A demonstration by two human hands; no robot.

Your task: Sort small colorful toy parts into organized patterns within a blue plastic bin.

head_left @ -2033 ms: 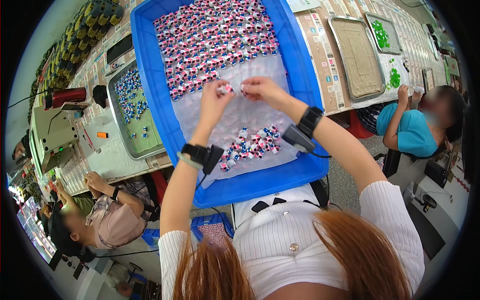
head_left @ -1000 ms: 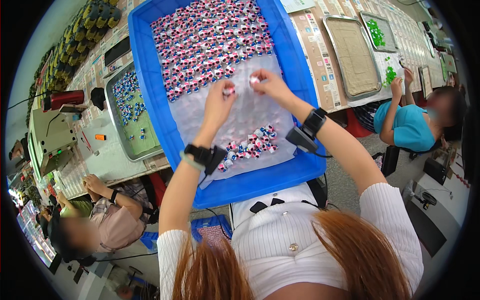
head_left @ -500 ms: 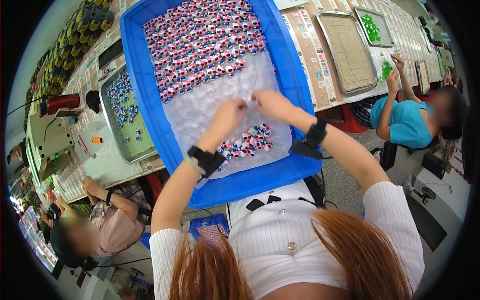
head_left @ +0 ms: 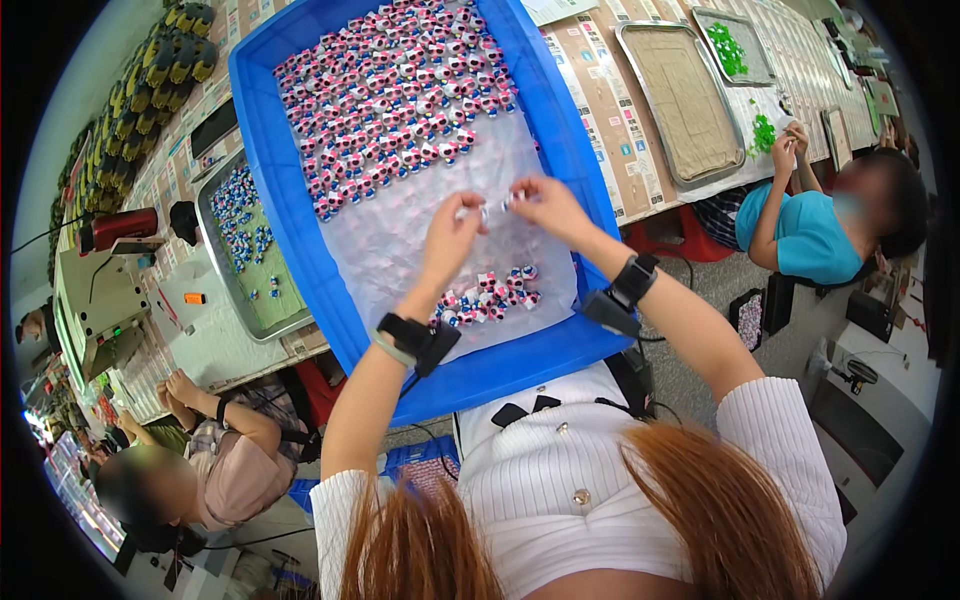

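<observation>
In front of me is a large blue plastic bin [head_left: 590,170] lined with a translucent white sheet [head_left: 400,230]. Rows of small pink, white and blue figurines [head_left: 400,90] cover the sheet's far part, and a loose cluster of them [head_left: 490,300] lies at the near end. Above the bare middle of the sheet, my left hand [head_left: 455,228] is closed in a pinch, a small whitish figurine at its fingertips. Just to its right, my right hand [head_left: 548,210] pinches another small figurine, mostly hidden by the fingers. Black bands with boxes circle both wrists.
Left of the bin, a metal tray [head_left: 275,270] holds blue-and-white pieces. On the right are a brown-lined metal tray [head_left: 685,110] and another tray with green pieces [head_left: 728,50]. Co-workers sit at either side, one in a turquoise top [head_left: 815,235].
Both hands have turned slightly and small figurines now show at the fingertips. The near cluster looks smaller and more spread out. The whole view has shifted a little.
</observation>
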